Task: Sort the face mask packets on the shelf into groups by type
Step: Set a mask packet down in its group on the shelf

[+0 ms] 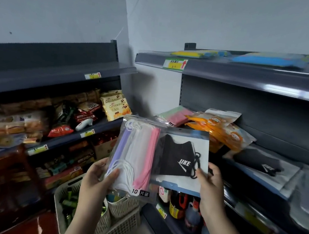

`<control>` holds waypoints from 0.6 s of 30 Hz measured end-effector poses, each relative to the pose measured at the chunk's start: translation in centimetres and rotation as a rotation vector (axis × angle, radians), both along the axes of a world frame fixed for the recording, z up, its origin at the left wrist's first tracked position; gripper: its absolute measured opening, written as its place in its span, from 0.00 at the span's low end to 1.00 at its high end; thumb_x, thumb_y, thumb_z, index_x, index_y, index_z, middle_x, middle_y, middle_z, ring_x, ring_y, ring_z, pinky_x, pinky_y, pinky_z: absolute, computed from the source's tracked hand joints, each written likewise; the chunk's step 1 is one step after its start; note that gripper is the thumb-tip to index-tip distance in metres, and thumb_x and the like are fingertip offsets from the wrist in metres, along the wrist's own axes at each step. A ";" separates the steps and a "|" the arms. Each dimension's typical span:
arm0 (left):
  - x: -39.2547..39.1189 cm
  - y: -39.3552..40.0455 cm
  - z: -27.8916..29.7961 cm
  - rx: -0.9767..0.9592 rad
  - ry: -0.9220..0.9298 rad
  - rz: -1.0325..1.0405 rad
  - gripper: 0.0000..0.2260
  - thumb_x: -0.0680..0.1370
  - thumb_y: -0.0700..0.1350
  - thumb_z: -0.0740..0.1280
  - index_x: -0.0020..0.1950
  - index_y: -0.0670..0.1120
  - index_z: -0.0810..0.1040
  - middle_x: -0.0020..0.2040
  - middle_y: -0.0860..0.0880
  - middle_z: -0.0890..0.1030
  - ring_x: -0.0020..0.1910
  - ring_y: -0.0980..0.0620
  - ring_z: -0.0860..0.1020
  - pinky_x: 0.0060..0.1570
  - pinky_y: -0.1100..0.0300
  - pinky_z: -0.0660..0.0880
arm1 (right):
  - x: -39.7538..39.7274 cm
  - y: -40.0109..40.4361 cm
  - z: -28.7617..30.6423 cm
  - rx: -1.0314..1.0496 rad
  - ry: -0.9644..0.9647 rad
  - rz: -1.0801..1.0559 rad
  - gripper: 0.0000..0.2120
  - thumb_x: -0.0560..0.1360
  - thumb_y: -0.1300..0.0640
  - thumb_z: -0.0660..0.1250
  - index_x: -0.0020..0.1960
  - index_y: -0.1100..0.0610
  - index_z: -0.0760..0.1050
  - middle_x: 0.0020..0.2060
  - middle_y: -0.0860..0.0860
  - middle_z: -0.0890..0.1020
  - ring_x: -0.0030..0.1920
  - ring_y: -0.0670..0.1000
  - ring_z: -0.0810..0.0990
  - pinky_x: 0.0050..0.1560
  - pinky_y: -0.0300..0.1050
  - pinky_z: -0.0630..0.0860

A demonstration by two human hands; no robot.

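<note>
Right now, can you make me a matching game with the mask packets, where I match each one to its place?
Things:
1. pastel mask packet
2. black mask packet with blue edges
3. orange packets
4. blue and yellow packets

Places:
A. on the top shelf
B. held in the right hand
C. held in the left hand
D. piled on the middle shelf

Pairs: 1-C, 2-B, 3-D, 4-A
</note>
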State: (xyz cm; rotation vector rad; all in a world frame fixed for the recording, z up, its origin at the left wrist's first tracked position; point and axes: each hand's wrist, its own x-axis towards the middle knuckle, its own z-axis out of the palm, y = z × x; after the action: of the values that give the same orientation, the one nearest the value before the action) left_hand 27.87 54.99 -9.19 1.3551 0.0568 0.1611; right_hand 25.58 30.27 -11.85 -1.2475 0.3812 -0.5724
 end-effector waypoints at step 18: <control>18.8 -4.7 0.7 -0.057 -0.068 0.006 0.10 0.74 0.35 0.68 0.51 0.48 0.77 0.48 0.46 0.83 0.45 0.45 0.81 0.47 0.48 0.77 | 16.7 -4.5 2.5 -0.062 -0.062 -0.133 0.15 0.77 0.67 0.62 0.58 0.51 0.66 0.47 0.48 0.78 0.46 0.42 0.77 0.45 0.35 0.71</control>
State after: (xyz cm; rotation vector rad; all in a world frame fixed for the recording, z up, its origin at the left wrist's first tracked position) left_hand 46.65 50.25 -8.54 1.2913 0.0084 0.2086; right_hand 42.25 25.73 -9.31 -1.2673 0.3988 -0.7397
